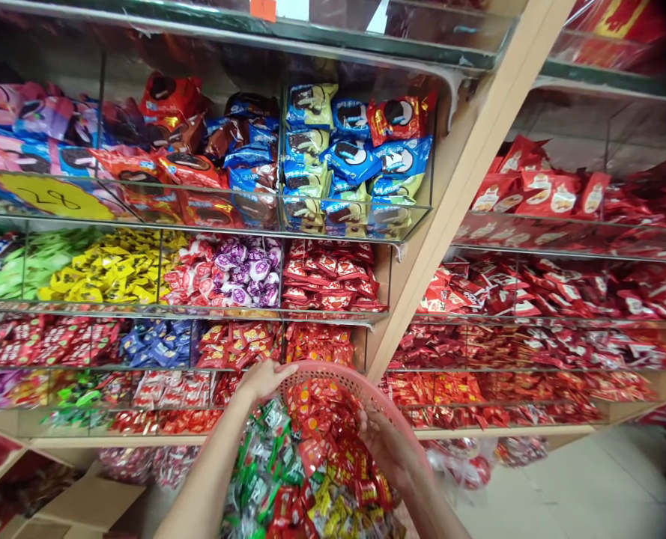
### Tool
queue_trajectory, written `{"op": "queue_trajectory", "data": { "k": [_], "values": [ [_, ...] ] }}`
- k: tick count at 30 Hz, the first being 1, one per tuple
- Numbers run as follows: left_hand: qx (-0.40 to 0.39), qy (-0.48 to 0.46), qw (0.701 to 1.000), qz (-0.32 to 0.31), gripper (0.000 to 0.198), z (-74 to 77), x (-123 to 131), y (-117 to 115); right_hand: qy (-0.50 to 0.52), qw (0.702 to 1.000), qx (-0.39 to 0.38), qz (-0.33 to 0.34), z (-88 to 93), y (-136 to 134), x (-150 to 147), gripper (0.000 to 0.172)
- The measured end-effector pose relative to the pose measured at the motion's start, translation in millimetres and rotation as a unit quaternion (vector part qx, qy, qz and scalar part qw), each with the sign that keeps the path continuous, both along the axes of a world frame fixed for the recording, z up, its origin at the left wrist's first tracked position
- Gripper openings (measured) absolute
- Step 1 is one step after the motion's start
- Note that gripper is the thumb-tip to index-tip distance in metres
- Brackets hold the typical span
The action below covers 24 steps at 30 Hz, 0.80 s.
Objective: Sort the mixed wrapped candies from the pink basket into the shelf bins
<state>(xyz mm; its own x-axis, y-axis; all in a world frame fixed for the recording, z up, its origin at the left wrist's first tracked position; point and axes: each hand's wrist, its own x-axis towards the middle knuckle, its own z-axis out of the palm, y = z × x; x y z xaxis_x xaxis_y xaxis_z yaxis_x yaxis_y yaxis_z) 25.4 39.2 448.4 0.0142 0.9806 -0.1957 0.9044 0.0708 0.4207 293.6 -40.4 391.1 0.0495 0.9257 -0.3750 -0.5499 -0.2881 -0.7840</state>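
Note:
A round pink plastic basket (389,404) with a perforated wall is in front of me, filled with wrapped candies. My left hand (261,380) is closed on its far left rim, the thumb lying along the edge. Inside the right side of the basket, my right hand (387,443) hovers over or touches the candies, its fingers slightly bent and apart, with nothing visible in them. Beneath and beside it lie red-wrapped candies (324,408). Green-wrapped candies (262,449) fill the left part, and yellow-wrapped candies (338,509) are nearest me.
Clear-fronted shelf bins hold yellow packets (113,269), purple-and-white candies (248,269) and blue cookie packs (355,161). A slanting wooden post (456,180) divides the shelves. At lower left is an open cardboard box (85,503); bagged candies (461,460) rest under the lowest shelf.

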Motion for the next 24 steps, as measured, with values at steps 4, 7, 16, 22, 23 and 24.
{"op": "queue_trajectory", "data": {
  "k": [4, 7, 16, 22, 23, 24],
  "values": [
    [-0.007, -0.007, 1.000, 0.004, 0.070, -1.9, -1.0, 0.8, 0.091, 0.993, -0.067, -0.026, 6.2, -1.1, -11.2, 0.027],
    [-0.007, -0.005, 1.000, 0.006, 0.071, -2.2, -0.9, 0.8, 0.108, 0.992, -0.069, -0.002, 16.9, -4.1, -16.8, 0.034],
    [-0.003, 0.014, 1.000, -0.003, 0.072, 4.8, 1.8, -1.7, -0.048, 0.997, -0.036, 0.050, 34.9, -16.5, -11.6, 0.069],
    [0.000, 0.014, 1.000, 0.001, 0.071, 6.1, 2.6, -3.1, -0.135, 0.985, 0.001, 0.105, 38.1, -13.5, -8.7, 0.070],
    [0.000, 0.014, 1.000, 0.000, 0.070, 6.1, 2.6, -3.3, -0.141, 0.984, 0.011, 0.112, 37.5, -11.9, -9.8, 0.066],
    [-0.001, 0.014, 1.000, 0.000, 0.070, 6.2, 2.5, -3.4, -0.147, 0.982, 0.023, 0.120, 36.6, -10.1, -11.4, 0.061]
  ]
}}
